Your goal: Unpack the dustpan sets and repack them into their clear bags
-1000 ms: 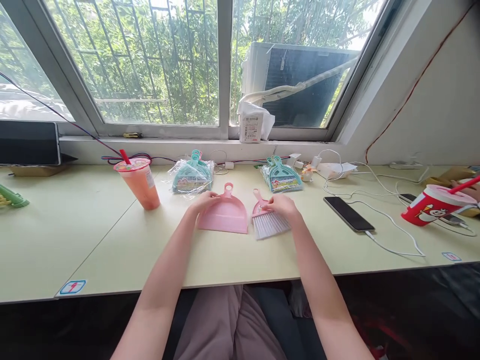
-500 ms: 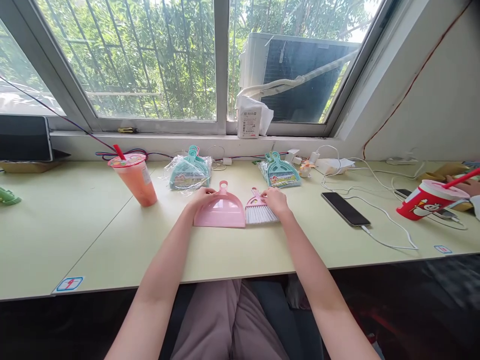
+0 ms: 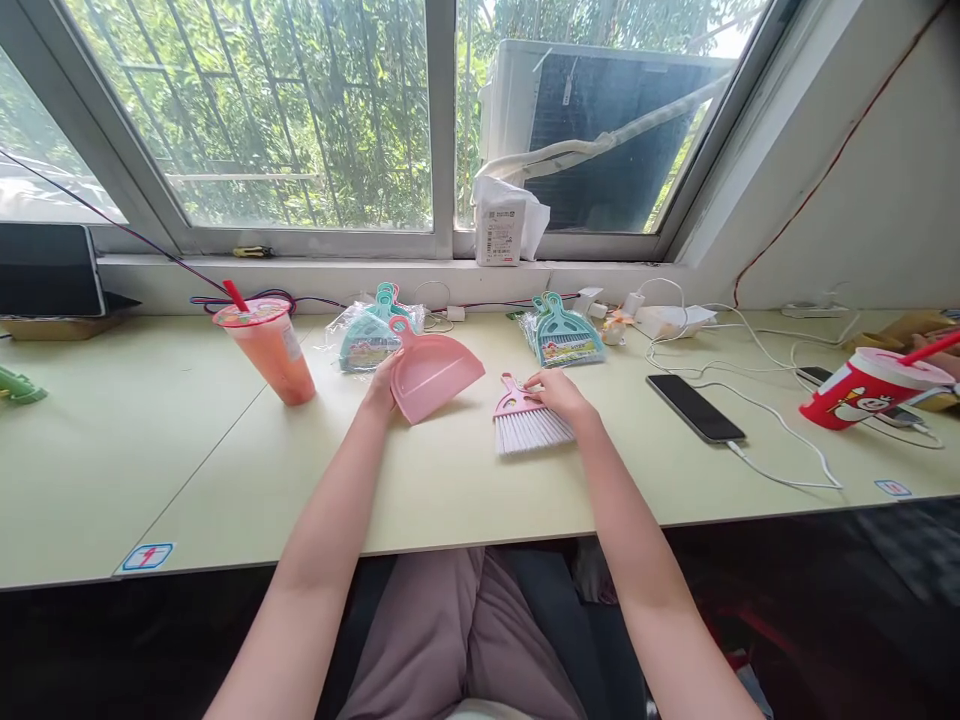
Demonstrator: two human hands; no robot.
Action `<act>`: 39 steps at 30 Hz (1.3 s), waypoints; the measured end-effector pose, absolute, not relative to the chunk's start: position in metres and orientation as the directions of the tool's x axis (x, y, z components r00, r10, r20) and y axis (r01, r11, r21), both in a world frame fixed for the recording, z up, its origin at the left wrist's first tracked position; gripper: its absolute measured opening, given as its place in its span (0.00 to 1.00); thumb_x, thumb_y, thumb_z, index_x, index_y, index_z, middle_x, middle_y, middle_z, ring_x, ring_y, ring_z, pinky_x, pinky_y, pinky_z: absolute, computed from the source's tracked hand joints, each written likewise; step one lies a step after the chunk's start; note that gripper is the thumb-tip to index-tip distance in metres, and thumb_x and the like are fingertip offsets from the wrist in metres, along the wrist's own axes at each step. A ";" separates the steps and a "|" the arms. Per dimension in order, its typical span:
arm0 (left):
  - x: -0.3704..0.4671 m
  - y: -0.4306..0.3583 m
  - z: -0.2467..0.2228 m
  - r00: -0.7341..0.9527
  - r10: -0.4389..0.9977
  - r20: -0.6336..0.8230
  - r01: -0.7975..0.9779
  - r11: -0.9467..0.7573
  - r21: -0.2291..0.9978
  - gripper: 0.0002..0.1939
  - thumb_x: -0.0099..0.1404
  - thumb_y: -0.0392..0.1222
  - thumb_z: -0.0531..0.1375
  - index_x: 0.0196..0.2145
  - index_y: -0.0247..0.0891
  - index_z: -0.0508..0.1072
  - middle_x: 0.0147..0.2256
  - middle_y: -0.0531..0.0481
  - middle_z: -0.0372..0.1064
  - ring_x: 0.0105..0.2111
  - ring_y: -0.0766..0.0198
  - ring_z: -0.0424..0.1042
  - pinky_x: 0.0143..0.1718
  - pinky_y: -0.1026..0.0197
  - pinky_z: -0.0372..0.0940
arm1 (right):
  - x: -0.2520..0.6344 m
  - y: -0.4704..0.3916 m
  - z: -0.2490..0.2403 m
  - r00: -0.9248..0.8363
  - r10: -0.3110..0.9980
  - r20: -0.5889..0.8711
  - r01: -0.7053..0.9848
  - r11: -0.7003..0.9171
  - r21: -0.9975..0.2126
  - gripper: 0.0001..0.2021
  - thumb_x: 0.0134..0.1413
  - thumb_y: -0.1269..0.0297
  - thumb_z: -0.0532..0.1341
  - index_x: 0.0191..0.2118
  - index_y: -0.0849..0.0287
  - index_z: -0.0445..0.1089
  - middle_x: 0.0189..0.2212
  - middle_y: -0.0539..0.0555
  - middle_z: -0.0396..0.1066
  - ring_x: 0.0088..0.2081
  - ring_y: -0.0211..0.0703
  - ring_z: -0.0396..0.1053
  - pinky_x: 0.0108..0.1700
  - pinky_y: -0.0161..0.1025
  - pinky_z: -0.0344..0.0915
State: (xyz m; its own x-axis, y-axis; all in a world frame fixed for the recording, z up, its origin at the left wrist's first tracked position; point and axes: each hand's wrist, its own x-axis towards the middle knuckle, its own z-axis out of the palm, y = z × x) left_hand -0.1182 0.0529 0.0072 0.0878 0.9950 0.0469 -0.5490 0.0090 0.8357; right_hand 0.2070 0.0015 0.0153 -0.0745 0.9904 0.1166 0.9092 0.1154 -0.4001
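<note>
A pink dustpan is lifted and tilted above the table, its left edge gripped by my left hand. The fingers behind the pan are partly hidden. To its right, a small pink hand brush with white bristles lies on the table, handle pointing away from me. My right hand is closed on the right side of the brush head, with fingertips on its pink top. Behind the dustpan is a plastic-wrapped teal dustpan set. A second teal dustpan set stands beyond my right hand.
A tall cup of orange-red drink stands left of my left hand. On the right, a black phone is plugged into a white cable, near a red cup. A tissue pack sits on the windowsill. Part of another person's hand shows at the far right.
My left hand has raised the dustpan off the table and tilted it, its right side up. The brush has shifted slightly and turned a little under my right hand.
</note>
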 end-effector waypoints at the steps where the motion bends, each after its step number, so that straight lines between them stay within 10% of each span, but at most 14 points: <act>1: -0.118 0.052 0.008 0.091 0.995 0.038 -0.548 0.018 0.836 0.14 0.59 0.45 0.64 0.41 0.33 0.75 0.35 0.47 0.76 0.34 0.59 0.75 0.40 0.59 0.68 | 0.207 0.001 0.016 -0.097 0.987 0.128 0.915 0.139 -0.378 0.12 0.53 0.70 0.65 0.43 0.55 0.79 0.46 0.56 0.77 0.50 0.46 0.71 0.49 0.36 0.63; 5: -0.114 0.050 0.010 0.092 0.996 0.009 -0.529 0.041 0.848 0.15 0.59 0.44 0.64 0.41 0.33 0.76 0.33 0.48 0.77 0.33 0.60 0.75 0.39 0.59 0.68 | 0.197 0.001 0.019 -0.152 0.959 0.239 0.914 0.228 -0.335 0.08 0.52 0.71 0.65 0.38 0.56 0.80 0.44 0.57 0.78 0.50 0.50 0.71 0.53 0.42 0.63; 11: -0.111 0.052 0.011 0.089 0.995 0.041 -0.498 0.009 0.867 0.15 0.55 0.43 0.66 0.40 0.34 0.76 0.32 0.49 0.76 0.31 0.61 0.74 0.37 0.60 0.67 | 0.193 0.000 0.031 -0.136 0.947 0.291 0.420 0.321 -0.849 0.10 0.47 0.64 0.69 0.38 0.57 0.79 0.36 0.55 0.80 0.39 0.47 0.76 0.41 0.41 0.71; 15: -0.102 0.050 0.012 0.148 0.987 0.058 -0.385 0.004 0.923 0.19 0.53 0.47 0.68 0.41 0.34 0.76 0.32 0.47 0.77 0.34 0.58 0.75 0.38 0.59 0.67 | 0.180 -0.004 0.032 -0.127 0.962 0.240 0.186 0.261 -0.947 0.18 0.34 0.57 0.74 0.35 0.59 0.79 0.33 0.55 0.79 0.35 0.46 0.75 0.34 0.40 0.71; 20: -0.069 0.034 0.016 0.380 0.922 0.068 -0.194 0.008 0.981 0.25 0.54 0.54 0.67 0.44 0.34 0.75 0.39 0.43 0.77 0.41 0.53 0.75 0.42 0.57 0.66 | 0.152 -0.007 0.019 -0.008 0.936 0.352 0.365 0.330 -0.870 0.13 0.47 0.58 0.68 0.38 0.58 0.78 0.35 0.55 0.79 0.35 0.46 0.75 0.39 0.43 0.71; 26: -0.047 0.018 0.012 0.501 0.864 0.055 0.026 -0.078 0.997 0.27 0.51 0.52 0.70 0.44 0.35 0.74 0.42 0.46 0.74 0.41 0.57 0.73 0.43 0.58 0.64 | 0.150 -0.009 0.017 -0.040 0.813 0.581 0.801 0.374 -0.467 0.10 0.55 0.57 0.65 0.42 0.53 0.77 0.48 0.58 0.75 0.55 0.57 0.66 0.57 0.56 0.60; 33: -0.045 0.013 0.012 0.594 0.804 -0.026 0.071 -0.021 0.997 0.28 0.54 0.59 0.67 0.45 0.34 0.75 0.41 0.43 0.75 0.39 0.57 0.73 0.39 0.59 0.64 | 0.168 0.002 0.019 -0.205 0.978 0.043 0.359 0.116 -0.926 0.23 0.50 0.53 0.67 0.49 0.61 0.75 0.45 0.58 0.78 0.44 0.51 0.75 0.48 0.45 0.70; 39: -0.043 0.015 0.011 0.574 0.818 0.046 0.042 -0.086 0.995 0.22 0.53 0.56 0.68 0.37 0.33 0.77 0.33 0.44 0.74 0.32 0.59 0.73 0.33 0.60 0.63 | 0.163 -0.003 0.017 -0.162 0.987 0.000 0.177 0.029 -0.984 0.20 0.41 0.56 0.72 0.41 0.62 0.79 0.37 0.57 0.80 0.37 0.47 0.76 0.40 0.38 0.72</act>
State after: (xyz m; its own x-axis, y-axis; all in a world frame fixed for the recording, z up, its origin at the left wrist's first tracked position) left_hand -0.0431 0.0146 0.0115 0.5735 0.8179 0.0461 0.0420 -0.0855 0.9955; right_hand 0.1629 -0.0025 0.0175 -0.1625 0.9867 -0.0001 0.1772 0.0291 -0.9838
